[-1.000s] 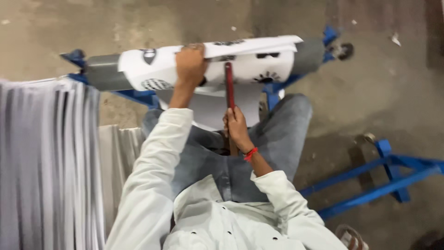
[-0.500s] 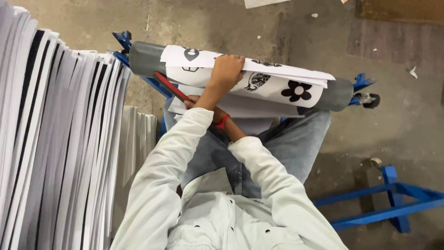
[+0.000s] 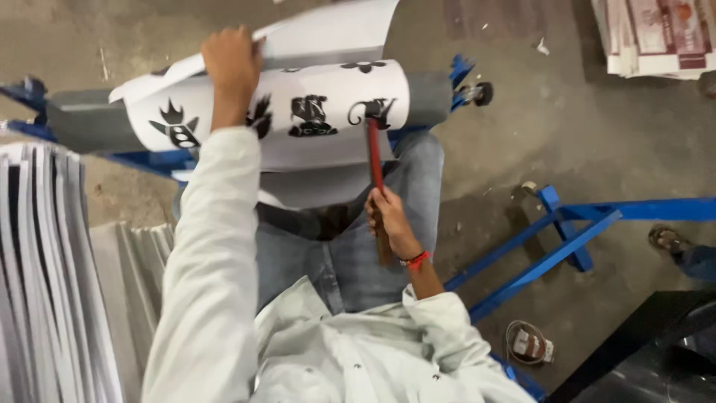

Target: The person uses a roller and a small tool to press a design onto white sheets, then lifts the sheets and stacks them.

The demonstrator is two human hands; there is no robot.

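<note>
So the main thing here is a white sheet (image 3: 298,112) printed with black figures (a crown-ish shape, some animal-looking blobs, a flower at the top edge), and it's curled over a grey cylinder (image 3: 78,119) that sits across a blue metal stand (image 3: 462,71) right in front of the person's knees. The roll's long axis runs left to right across the view, tipped up a little toward the right end, where a small dark knob sticks out. The sheet's upper edge has lifted off the cylinder and flares up toward the top of the frame.

The left hand (image 3: 231,63) is planted on the top of the sheet near its left part, fingers curled over the loose edge and pressing it down. The right hand (image 3: 388,220) has its fingers wrapped tight around the wooden grip of a hammer (image 3: 375,160) with a red shaft; the shaft points almost straight up away from the body, and the head sits against the sheet's lower right area.

Person is seated, jeans and white long sleeves, red band on the right wrist. A stack of grey-white sheets (image 3: 52,276) stands on edge to the left. More blue frame (image 3: 567,239) lies on the concrete floor to the right, with printed cartons (image 3: 656,37) top right.
</note>
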